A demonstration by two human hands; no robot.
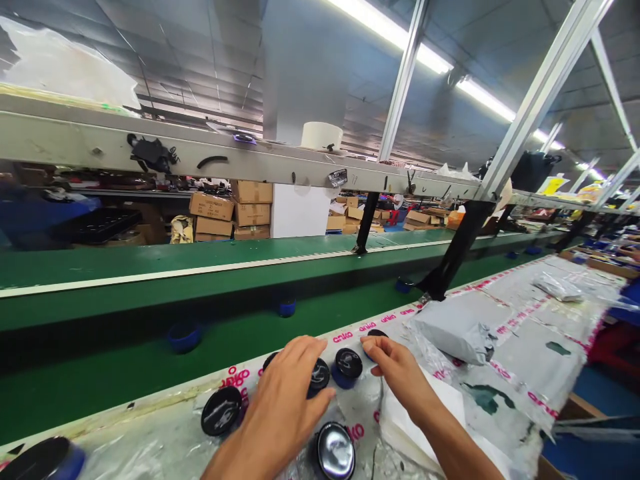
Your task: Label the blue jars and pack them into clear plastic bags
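My left hand (283, 400) reaches over the near bench, palm down, its thumb apart from the fingers. Between thumb and fingers shows a black-topped round container (319, 375), partly covered by the hand; contact cannot be made out. My right hand (395, 370) has its fingers curled at a black-and-blue round container (377, 333), which they partly hide. Between the hands sits another round container (349, 363) with a glossy black top and blue side. Closer to me are a shiny-topped one (336, 452) and a tilted one (221, 411).
Beyond the bench edge runs a green conveyor belt (225, 347) carrying blue round pieces (184, 337). A grey plastic packet (453, 333) and white sheet (445, 400) lie at right. Another container (45, 459) is at lower left. A black post (457, 250) rises beside the belt.
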